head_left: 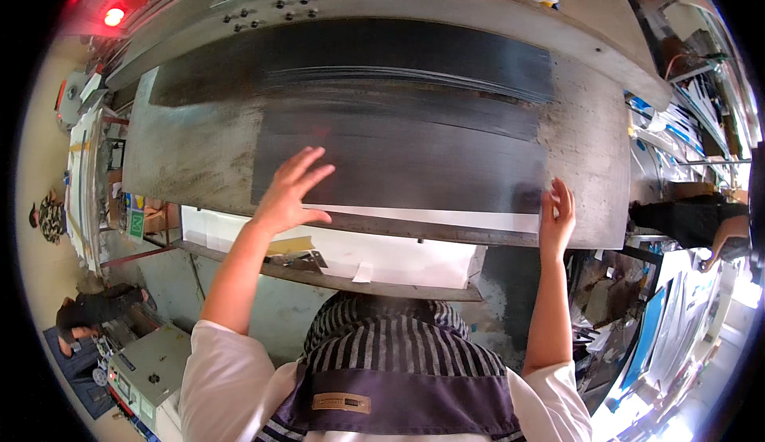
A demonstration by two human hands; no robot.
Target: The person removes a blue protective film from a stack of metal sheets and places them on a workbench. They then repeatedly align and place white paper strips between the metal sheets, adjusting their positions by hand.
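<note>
In the head view, the right hand (558, 215) hovers at the dark sheet's (406, 163) right end, fingers half curled; contact or grip, I can't tell. Smooth, flat, rectangular, the sheet lies mid-frame on a scuffed metal table (590, 151). The left hand (285, 197), fingers spread, empty, hides its lower-left corner.

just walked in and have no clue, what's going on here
A person in a striped apron is handling a dark sheet on a metal table. The left hand, fingers spread, is over its left side; the right hand is at its near right corner, grip unclear. A white strip shows along its near edge.
</note>
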